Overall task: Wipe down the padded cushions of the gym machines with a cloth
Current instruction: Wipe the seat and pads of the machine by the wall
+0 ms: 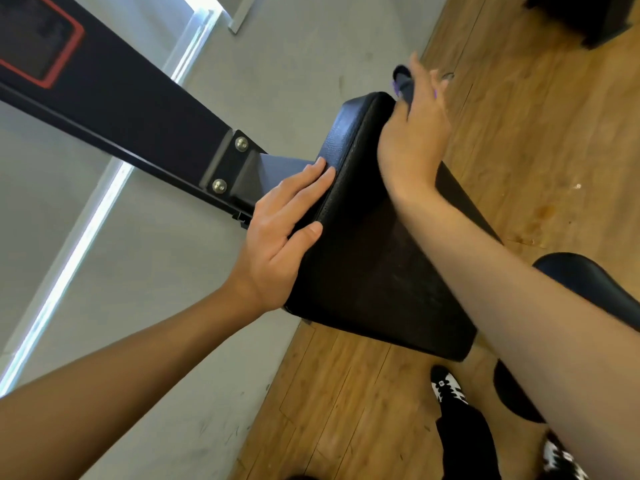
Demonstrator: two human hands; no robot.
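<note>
A black padded cushion (363,258) fills the middle of the head view, bolted to a black machine frame (114,109). My left hand (284,233) holds the cushion's left edge, fingers flat along the side and thumb on the front face. My right hand (412,140) is at the cushion's far top corner and grips a dark cloth with a bit of purple (403,83), which bunches out above the fingers. Most of the cloth is hidden by the hand.
A grey wall (270,64) stands behind the frame, with a bright light strip (76,251) on it. Wooden floor (536,150) lies to the right. A second black pad (585,275) sits under my right forearm. My sneakers (448,386) stand below.
</note>
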